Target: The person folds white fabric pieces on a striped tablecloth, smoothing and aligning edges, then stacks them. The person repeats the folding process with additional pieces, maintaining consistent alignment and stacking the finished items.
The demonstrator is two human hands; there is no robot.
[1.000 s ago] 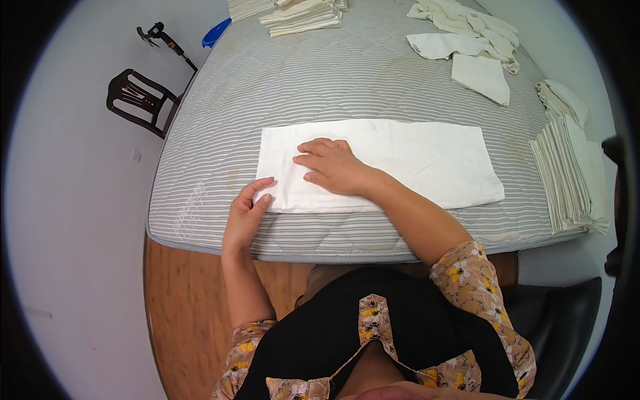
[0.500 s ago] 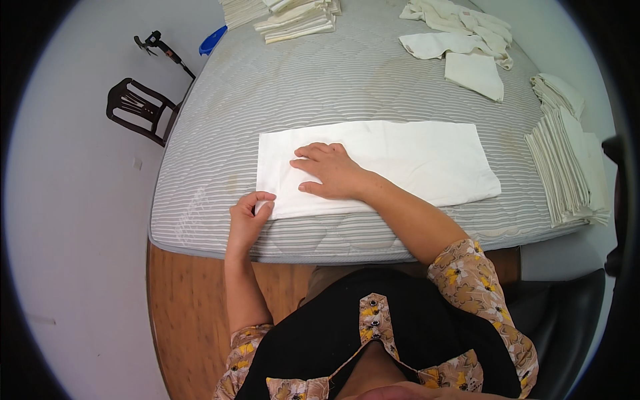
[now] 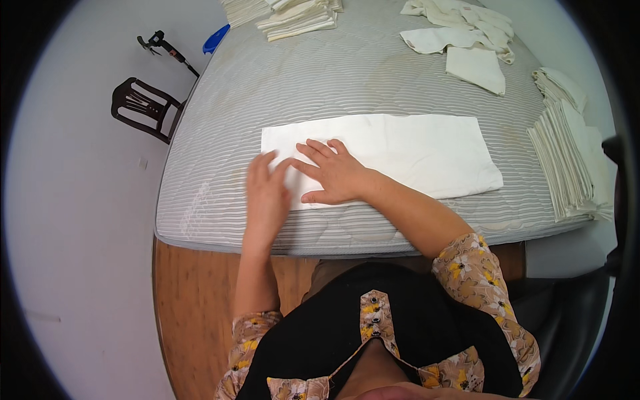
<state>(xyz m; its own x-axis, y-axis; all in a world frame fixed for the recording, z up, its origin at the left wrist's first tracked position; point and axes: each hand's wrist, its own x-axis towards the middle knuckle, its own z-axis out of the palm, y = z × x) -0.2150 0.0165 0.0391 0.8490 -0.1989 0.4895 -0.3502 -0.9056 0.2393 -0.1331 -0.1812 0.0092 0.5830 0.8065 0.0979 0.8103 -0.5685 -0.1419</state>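
Resting spread on the flat white cloth (image 3: 427, 153), my right hand (image 3: 339, 177) has my left hand (image 3: 267, 199) (blurred; grip I can't tell) just beside it; rightward, a folded stack (image 3: 563, 160) looks done; farther ahead, crumpled cloths (image 3: 460, 19) seem left.

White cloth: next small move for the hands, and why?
I'd probably settle the left hand on the white cloth and smooth its left end, with the right hand as anchor. The right is spread on the cloth; the left is blurred over that end, so its contact can't be told.
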